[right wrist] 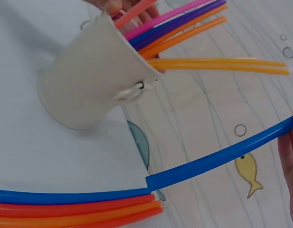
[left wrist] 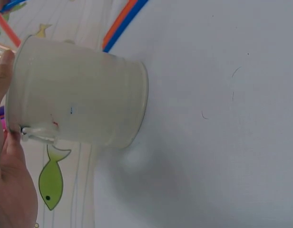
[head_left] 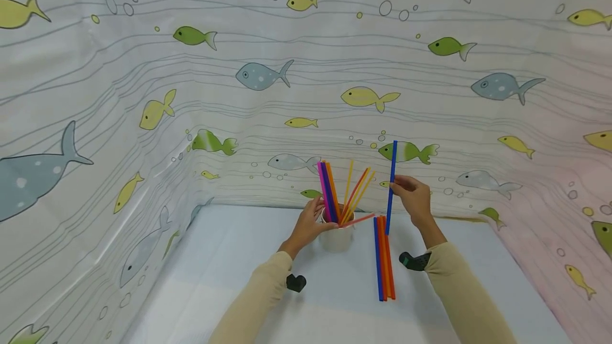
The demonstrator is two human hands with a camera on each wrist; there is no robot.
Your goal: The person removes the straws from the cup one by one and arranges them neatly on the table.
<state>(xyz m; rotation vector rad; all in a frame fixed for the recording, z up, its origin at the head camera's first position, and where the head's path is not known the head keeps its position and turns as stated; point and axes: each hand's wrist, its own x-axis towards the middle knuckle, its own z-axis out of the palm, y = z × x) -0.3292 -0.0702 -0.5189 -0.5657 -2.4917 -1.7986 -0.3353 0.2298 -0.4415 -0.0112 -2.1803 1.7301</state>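
Nearest to you, your two beige sleeves (head_left: 258, 301) run up from the bottom edge, with the pale blue table (head_left: 229, 259) under them. Your right hand (head_left: 415, 199) pinches a blue straw (head_left: 391, 190) between thumb and fingertips, gripping it about halfway along. The straw stands almost upright: its long axis runs top to bottom, the upper end pointing up against the fish-print curtain (head_left: 143, 94), and the lower end down near the far tips of the straws lying on the table. In the right wrist view, that lower end sits just above the far end of the flat bundle.

That bundle of blue and orange straws (head_left: 384, 259) lies flat, side by side, lengthwise away from you, just right of the white cup (head_left: 337, 238).

Your left hand (head_left: 308, 224) holds the cup at its rim, with the thumb curled over the edge and the palm against the wall. The cup stands upright on the table and holds pink, purple, orange and yellow straws (head_left: 341, 190) that fan upward and lean to the right.
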